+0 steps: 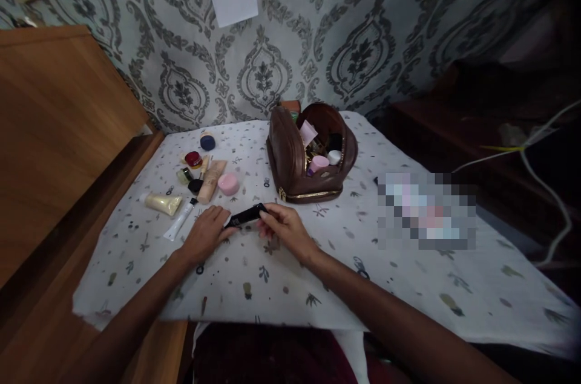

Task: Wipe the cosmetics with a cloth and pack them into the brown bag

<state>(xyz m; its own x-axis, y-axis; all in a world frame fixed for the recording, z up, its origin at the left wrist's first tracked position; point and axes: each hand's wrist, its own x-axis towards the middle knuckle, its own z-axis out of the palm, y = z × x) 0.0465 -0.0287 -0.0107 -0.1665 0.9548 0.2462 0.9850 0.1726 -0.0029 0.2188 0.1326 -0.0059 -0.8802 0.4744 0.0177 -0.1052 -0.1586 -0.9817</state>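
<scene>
A slim black cosmetic tube lies slanted between my two hands, low over the cloth. My left hand is closed about its left end, the thumb along the near side. On its right end, my right hand pinches with thumb and fingers. Beyond my left hand are a pink jar, a beige tube and a black round lid. A clear-white tube with a black cap and a cream-coloured tube lie to its left. Past my right hand stands an unzipped brown cosmetic bag with several items inside.
Farther back on the patterned tablecloth are a dark red jar and a dark blue-lidded jar. A blurred-out flat object lies at right. Wooden furniture borders the left; a white cable hangs at right.
</scene>
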